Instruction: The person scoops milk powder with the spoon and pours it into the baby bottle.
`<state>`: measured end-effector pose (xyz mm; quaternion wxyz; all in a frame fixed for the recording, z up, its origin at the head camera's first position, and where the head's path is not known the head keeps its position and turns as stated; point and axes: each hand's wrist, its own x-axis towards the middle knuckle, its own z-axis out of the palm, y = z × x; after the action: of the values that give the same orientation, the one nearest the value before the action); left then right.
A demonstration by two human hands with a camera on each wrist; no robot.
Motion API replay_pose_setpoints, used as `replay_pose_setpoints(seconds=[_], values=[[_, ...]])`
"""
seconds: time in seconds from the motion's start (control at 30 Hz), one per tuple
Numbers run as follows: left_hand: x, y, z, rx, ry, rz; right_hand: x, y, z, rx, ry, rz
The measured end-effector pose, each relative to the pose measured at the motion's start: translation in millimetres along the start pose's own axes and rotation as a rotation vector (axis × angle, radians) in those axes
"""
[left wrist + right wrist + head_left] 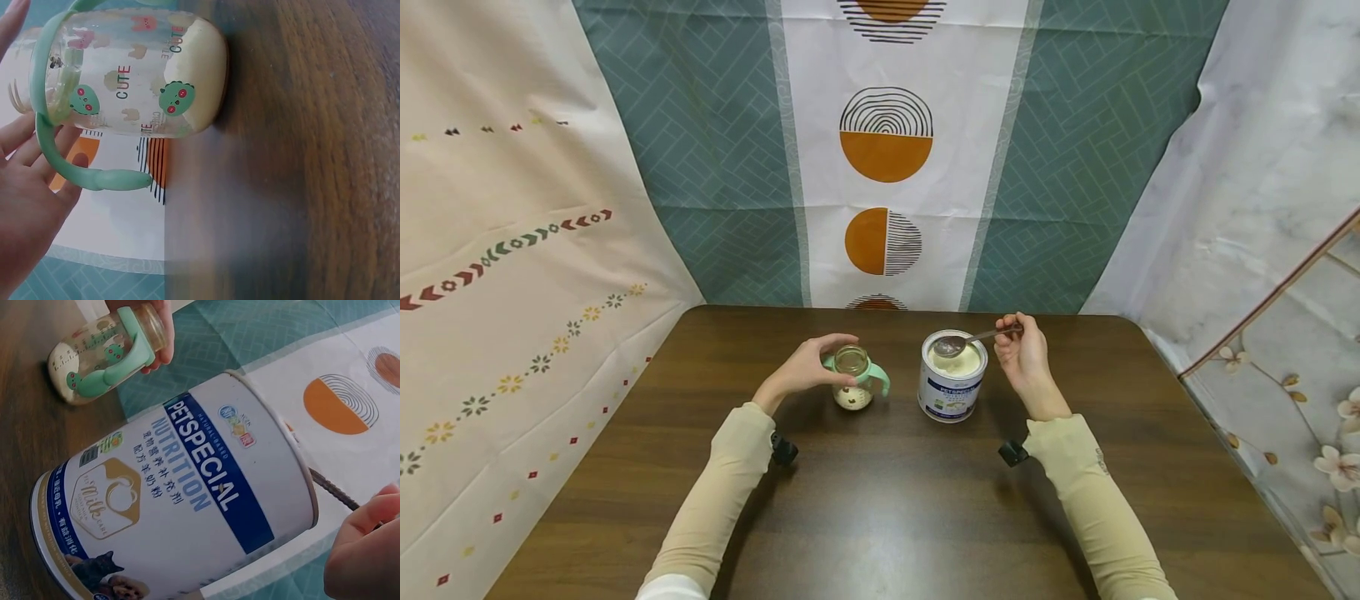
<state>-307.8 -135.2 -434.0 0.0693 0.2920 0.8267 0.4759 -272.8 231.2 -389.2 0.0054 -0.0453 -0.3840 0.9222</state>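
Observation:
My left hand [805, 365] holds a clear baby bottle [125, 81] around its neck, thumb and fingers on opposite sides. The bottle stands upright and uncapped on the table, with a mint-green two-handled collar [44, 94], cartoon prints and cream-coloured powder [200, 75] in its bottom. To its right, a white-and-blue tin of pet milk powder [181, 487] stands with its top off, pale powder [962, 364] showing inside. My right hand [1024, 358], at the tin's right, pinches the handle of a metal spoon [951, 346]. The spoon's bowl lies over the tin's mouth in the head view.
Both things stand toward the back of a dark wooden table [887, 500]. Behind it hangs a green-and-white cloth [887, 192] with orange circles. Patterned cloths hang at the left [512, 292] and right [1285, 292].

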Motion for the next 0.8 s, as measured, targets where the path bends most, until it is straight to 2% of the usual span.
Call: replay_pose_setpoints(seconds=[0.53,0.8], values=[[-1.1,-4.2,-0.4,0.009,-0.012,-0.017,1.3,3.4,-5.9,-0.084,-0.033,-0.016],[-1.1,-5.0,-3.4,-0.012,-0.022,-0.04,4.8,5.7,-8.8,-0.087,-0.036,-0.011]])
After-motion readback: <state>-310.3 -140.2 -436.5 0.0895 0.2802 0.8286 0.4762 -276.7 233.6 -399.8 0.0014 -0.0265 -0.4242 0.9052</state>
